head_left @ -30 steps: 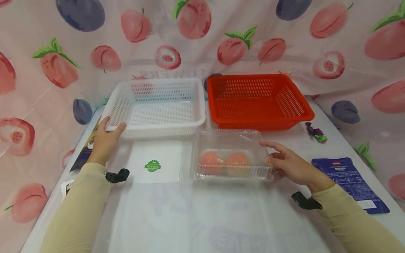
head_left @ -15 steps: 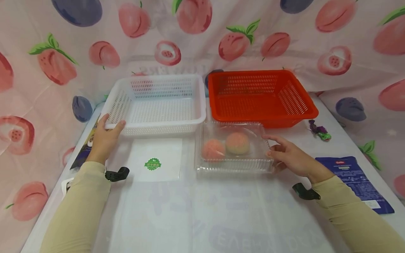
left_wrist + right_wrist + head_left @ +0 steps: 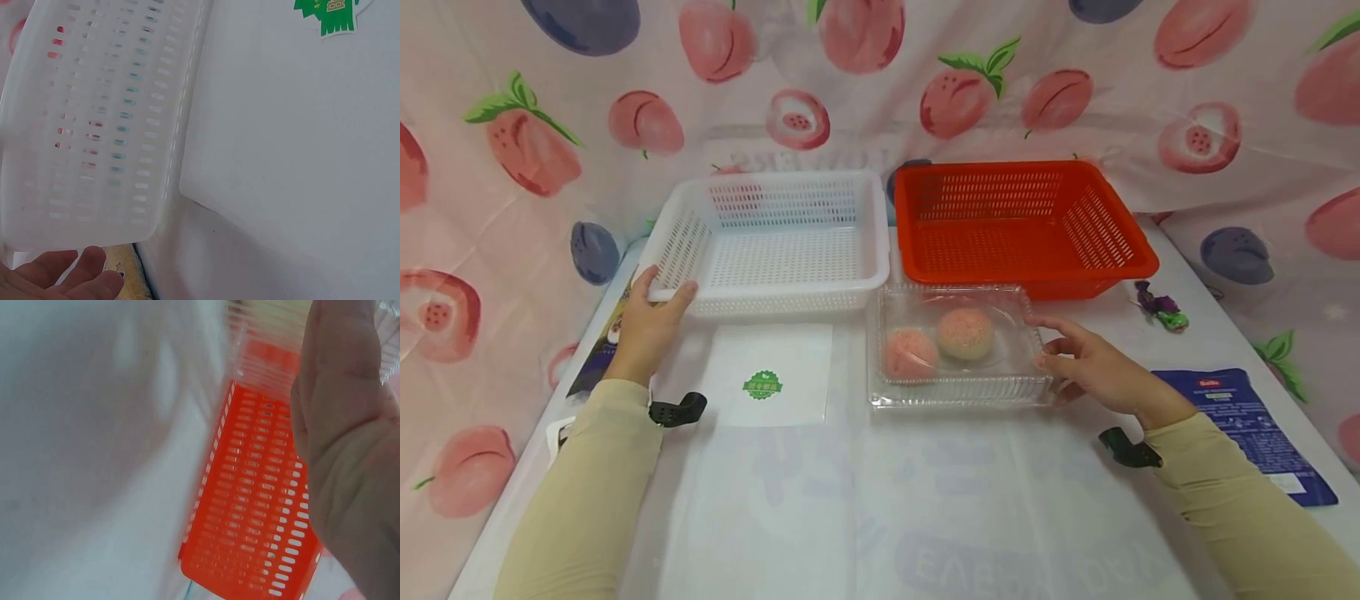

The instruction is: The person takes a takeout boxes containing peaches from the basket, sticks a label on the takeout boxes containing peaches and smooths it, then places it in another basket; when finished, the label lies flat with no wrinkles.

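My left hand [image 3: 651, 329] grips the front left corner of a white plastic basket [image 3: 775, 296], thumb and index finger at its rim. In the left wrist view, curled fingertips [image 3: 94, 256] show just below the basket's slotted wall [image 3: 119, 125]. My right hand [image 3: 1093, 367] holds the right end of a clear plastic clamshell box [image 3: 962, 392]. Inside it lie two round, peach-like pink-and-cream things, one [image 3: 910, 354] at the front left and one [image 3: 966, 333] farther back. In the right wrist view, the right hand [image 3: 350, 444] lies against the box's ribbed wall [image 3: 269, 369].
A red basket [image 3: 1000, 283] stands behind the box, beside the white one. A white card [image 3: 797, 383] with a green label lies before the white basket. To the right are a blue pouch [image 3: 1232, 417] and wrapped candies [image 3: 1161, 304]; another packet [image 3: 602, 358] lies left.
The right hand has shifted the clear box a little toward the red basket. The two round things inside have moved apart, one now farther back. The left hand keeps its hold.
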`<action>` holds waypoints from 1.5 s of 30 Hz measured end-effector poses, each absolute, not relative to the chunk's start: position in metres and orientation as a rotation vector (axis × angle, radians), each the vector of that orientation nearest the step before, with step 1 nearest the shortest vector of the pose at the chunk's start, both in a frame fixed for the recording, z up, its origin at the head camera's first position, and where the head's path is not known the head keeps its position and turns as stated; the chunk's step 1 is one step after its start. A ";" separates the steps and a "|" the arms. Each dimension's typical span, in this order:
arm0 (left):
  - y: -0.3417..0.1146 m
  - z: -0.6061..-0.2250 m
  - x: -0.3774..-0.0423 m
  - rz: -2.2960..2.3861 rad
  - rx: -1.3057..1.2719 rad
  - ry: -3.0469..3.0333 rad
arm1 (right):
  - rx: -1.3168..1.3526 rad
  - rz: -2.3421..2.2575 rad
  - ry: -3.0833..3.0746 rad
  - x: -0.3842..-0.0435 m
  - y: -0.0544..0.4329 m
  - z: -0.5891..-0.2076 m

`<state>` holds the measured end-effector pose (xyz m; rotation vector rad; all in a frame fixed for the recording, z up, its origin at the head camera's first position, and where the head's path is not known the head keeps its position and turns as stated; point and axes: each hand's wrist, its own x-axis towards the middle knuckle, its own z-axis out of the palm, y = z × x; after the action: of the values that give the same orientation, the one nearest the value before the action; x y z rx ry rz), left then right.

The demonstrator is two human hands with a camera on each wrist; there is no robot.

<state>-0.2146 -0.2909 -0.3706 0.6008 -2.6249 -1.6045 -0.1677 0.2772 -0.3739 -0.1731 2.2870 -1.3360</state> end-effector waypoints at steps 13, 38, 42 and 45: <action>-0.293 -0.363 -0.212 -1.551 0.563 -2.745 | -0.208 -1.209 2.369 -0.159 0.280 -0.360; -0.299 -0.348 -0.124 -1.403 0.071 -2.930 | -1.020 -1.486 2.512 -0.119 0.139 -0.303; -0.299 -0.361 -0.115 -1.470 0.079 -2.950 | -1.086 -1.474 2.387 -0.112 0.096 -0.311; -0.298 -0.370 -0.114 -1.547 0.126 -2.967 | -1.059 -1.419 2.337 -0.110 0.070 -0.320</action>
<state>-0.1137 -0.2977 -0.3699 0.1263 -2.9674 -1.5475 -0.1098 0.0704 -0.3199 -1.0594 2.3372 -1.4188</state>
